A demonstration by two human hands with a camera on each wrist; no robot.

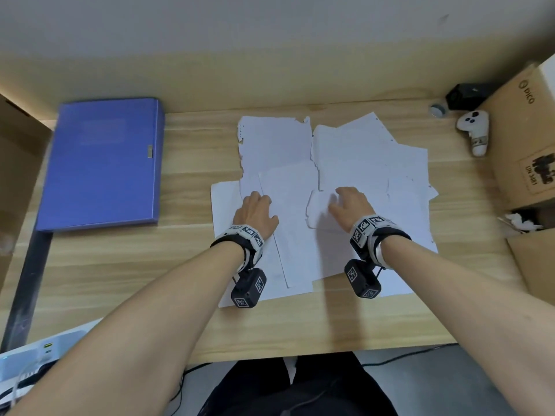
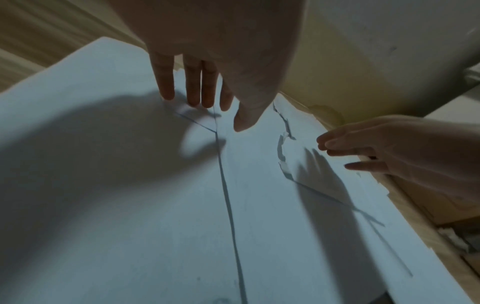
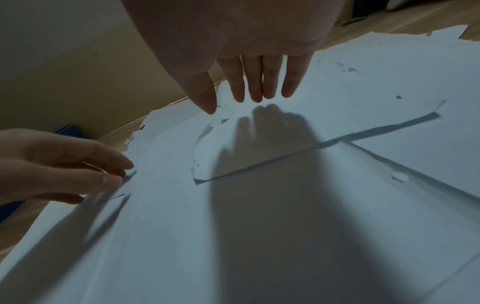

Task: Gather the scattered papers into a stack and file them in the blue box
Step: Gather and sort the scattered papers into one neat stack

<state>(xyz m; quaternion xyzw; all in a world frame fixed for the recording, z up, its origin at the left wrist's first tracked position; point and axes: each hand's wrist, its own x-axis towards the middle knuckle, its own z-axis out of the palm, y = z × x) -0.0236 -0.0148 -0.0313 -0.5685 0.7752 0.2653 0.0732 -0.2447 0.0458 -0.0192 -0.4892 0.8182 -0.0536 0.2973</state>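
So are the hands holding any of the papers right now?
No, nothing is held. The left hand and the right hand are both open, fingers straight, over the scattered papers. The left fingertips seem to touch a sheet.

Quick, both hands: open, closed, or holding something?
Left hand: open, fingers straight, tips on the papers, gripping nothing.
Right hand: open, fingers straight over the papers, holding nothing.

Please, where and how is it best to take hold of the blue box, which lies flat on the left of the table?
Probably grip the blue box by its long right edge, near the small metal clasp, coming from the right with the left hand. It lies flat and closed, that edge faces the papers, and cardboard crowds its left side.
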